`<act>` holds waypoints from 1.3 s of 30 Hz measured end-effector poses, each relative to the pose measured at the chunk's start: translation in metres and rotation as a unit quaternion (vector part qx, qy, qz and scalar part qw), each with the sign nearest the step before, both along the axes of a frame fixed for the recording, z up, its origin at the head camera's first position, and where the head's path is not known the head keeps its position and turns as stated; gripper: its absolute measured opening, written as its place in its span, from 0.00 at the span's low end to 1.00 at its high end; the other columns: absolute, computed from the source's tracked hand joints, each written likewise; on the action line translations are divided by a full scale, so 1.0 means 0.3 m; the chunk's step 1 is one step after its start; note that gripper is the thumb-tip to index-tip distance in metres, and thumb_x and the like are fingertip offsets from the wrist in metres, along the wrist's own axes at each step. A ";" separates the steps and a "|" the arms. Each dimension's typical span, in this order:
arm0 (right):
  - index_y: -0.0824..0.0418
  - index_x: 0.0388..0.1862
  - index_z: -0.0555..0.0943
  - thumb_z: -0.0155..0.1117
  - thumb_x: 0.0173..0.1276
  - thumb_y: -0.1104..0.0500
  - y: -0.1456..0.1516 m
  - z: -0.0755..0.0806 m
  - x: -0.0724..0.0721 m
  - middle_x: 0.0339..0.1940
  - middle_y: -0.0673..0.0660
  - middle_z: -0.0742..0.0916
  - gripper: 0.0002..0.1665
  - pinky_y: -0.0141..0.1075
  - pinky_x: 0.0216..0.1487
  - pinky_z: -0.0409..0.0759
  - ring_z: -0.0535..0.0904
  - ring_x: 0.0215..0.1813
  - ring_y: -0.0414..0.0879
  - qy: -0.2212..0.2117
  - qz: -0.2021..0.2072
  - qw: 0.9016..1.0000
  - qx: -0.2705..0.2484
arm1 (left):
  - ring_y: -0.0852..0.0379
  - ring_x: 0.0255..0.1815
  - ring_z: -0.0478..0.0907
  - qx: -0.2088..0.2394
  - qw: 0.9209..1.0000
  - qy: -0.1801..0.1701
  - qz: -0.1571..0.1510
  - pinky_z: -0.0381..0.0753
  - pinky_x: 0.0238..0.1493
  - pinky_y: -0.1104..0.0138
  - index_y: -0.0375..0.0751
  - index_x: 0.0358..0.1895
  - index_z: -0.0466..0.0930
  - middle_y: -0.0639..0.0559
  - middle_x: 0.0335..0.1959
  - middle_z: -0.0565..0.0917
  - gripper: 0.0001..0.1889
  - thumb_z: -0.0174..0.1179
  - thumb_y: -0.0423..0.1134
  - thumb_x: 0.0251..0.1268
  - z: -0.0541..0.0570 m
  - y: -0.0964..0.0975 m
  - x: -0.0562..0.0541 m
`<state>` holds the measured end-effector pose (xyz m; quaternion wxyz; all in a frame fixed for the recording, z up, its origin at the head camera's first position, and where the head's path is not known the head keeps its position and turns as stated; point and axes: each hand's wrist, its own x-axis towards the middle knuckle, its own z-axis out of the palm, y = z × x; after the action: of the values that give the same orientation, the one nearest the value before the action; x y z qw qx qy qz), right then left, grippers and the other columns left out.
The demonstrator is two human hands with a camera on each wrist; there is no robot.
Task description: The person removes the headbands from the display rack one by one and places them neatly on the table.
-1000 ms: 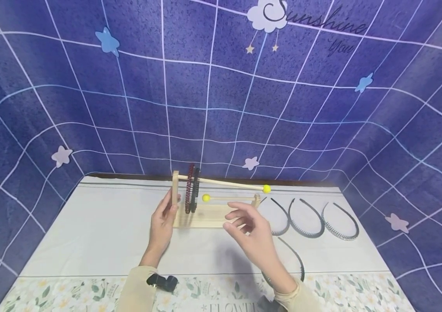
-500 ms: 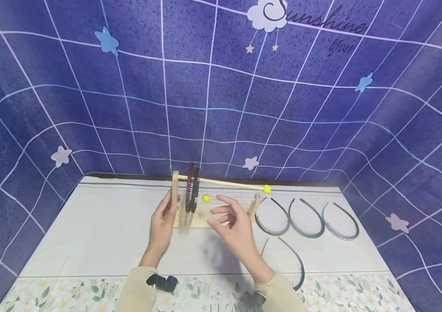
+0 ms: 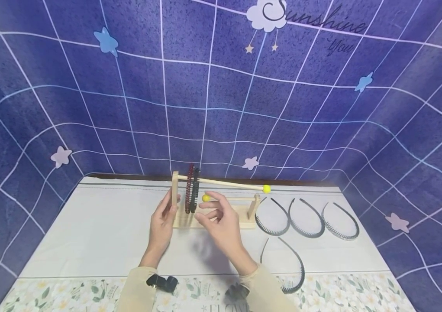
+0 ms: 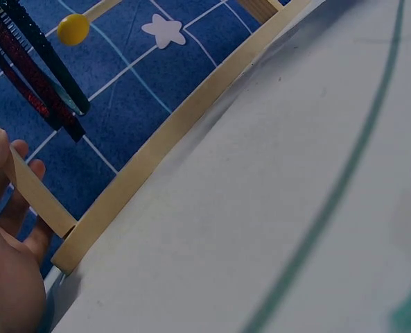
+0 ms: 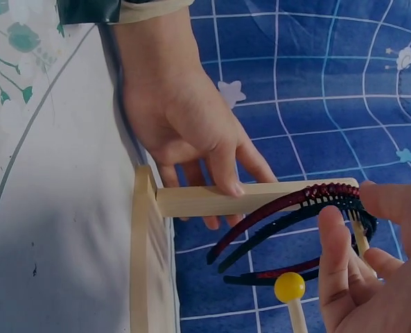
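A wooden stand (image 3: pixel 185 224) has a long rod (image 3: pixel 232 184) with a yellow ball (image 3: pixel 266 189) at its end. A dark red toothed headband (image 3: pixel 188 190) and a black one (image 3: pixel 195 190) hang side by side near the rod's left end. My left hand (image 3: pixel 161 225) grips the left upright (image 4: pixel 35 194), thumb on one side and fingers behind. My right hand (image 3: pixel 221 221) is just right of the black headband, thumb and forefinger apart, fingertips close to it. In the right wrist view its fingers (image 5: pixel 333 243) overlap the headbands.
A lower rod with another yellow ball (image 3: pixel 205 198) points left from the short right upright (image 3: pixel 253 208). Several dark headbands lie right of the stand, including one (image 3: pixel 306 221) in the back row and one (image 3: pixel 298 268) nearer me. A patterned curtain (image 3: pixel 221 108) hangs behind the table.
My right hand has moved left along the front of the stand, up to the hanging headbands. My left hand stays on the upright.
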<state>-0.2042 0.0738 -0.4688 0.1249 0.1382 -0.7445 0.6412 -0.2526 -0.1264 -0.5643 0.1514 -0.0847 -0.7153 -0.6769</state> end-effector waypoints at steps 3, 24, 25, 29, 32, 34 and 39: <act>0.57 0.75 0.80 0.82 0.68 0.67 -0.010 -0.001 -0.008 0.53 0.66 0.93 0.38 0.29 0.33 0.91 0.91 0.37 0.49 0.005 0.004 1.000 0.005 | 0.41 0.80 0.74 0.001 1.000 0.000 0.000 0.72 0.79 0.78 0.51 0.89 0.62 0.37 0.79 0.76 0.29 0.53 0.40 0.92 -0.001 -0.001 -0.001; 0.54 0.79 0.79 0.85 0.66 0.67 -0.063 -0.012 -0.050 0.48 0.57 0.93 0.44 0.30 0.32 0.92 0.91 0.34 0.47 0.048 -0.027 0.998 0.017 | 0.40 0.80 0.74 0.001 1.000 0.013 0.000 0.72 0.79 0.78 0.51 0.89 0.63 0.36 0.78 0.77 0.29 0.53 0.37 0.92 -0.015 -0.001 -0.004; 0.54 0.78 0.79 0.85 0.65 0.68 -0.064 -0.012 -0.050 0.47 0.58 0.93 0.44 0.30 0.32 0.92 0.91 0.34 0.47 0.048 -0.027 0.998 0.015 | 0.41 0.80 0.74 0.002 1.000 0.012 -0.001 0.72 0.79 0.78 0.51 0.89 0.63 0.36 0.78 0.77 0.29 0.53 0.37 0.92 -0.015 -0.002 -0.005; 0.55 0.79 0.78 0.84 0.65 0.70 -0.068 -0.006 -0.048 0.46 0.59 0.93 0.45 0.31 0.33 0.93 0.90 0.34 0.47 0.048 -0.024 0.999 0.012 | 0.41 0.80 0.74 0.007 1.000 0.010 0.000 0.72 0.79 0.77 0.51 0.89 0.63 0.37 0.78 0.77 0.30 0.53 0.37 0.92 -0.013 -0.002 -0.003; 0.55 0.79 0.79 0.83 0.65 0.72 -0.069 -0.006 -0.048 0.45 0.59 0.92 0.45 0.30 0.32 0.93 0.90 0.35 0.47 0.050 -0.027 0.998 0.016 | 0.44 0.79 0.75 0.008 1.000 0.010 -0.001 0.73 0.79 0.77 0.51 0.89 0.63 0.36 0.78 0.77 0.30 0.53 0.36 0.92 -0.012 -0.001 -0.001; 0.55 0.78 0.79 0.83 0.64 0.73 -0.070 -0.006 -0.049 0.44 0.59 0.92 0.44 0.30 0.32 0.92 0.90 0.35 0.47 0.053 -0.031 0.998 0.019 | 0.46 0.79 0.75 0.012 1.000 0.011 -0.002 0.73 0.79 0.76 0.50 0.89 0.63 0.36 0.77 0.78 0.30 0.53 0.35 0.91 -0.012 -0.001 -0.001; 0.56 0.78 0.80 0.81 0.64 0.74 -0.071 -0.003 -0.050 0.43 0.58 0.91 0.45 0.30 0.31 0.92 0.89 0.35 0.44 0.060 -0.042 0.997 0.027 | 0.43 0.79 0.75 0.018 1.000 0.014 -0.004 0.73 0.80 0.76 0.50 0.89 0.63 0.36 0.76 0.79 0.30 0.54 0.36 0.91 -0.011 0.000 0.001</act>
<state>-0.2192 0.0527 -0.4698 0.1922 0.1488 -0.7578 0.6055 -0.2523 -0.1265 -0.5675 0.1601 -0.0942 -0.7006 -0.6889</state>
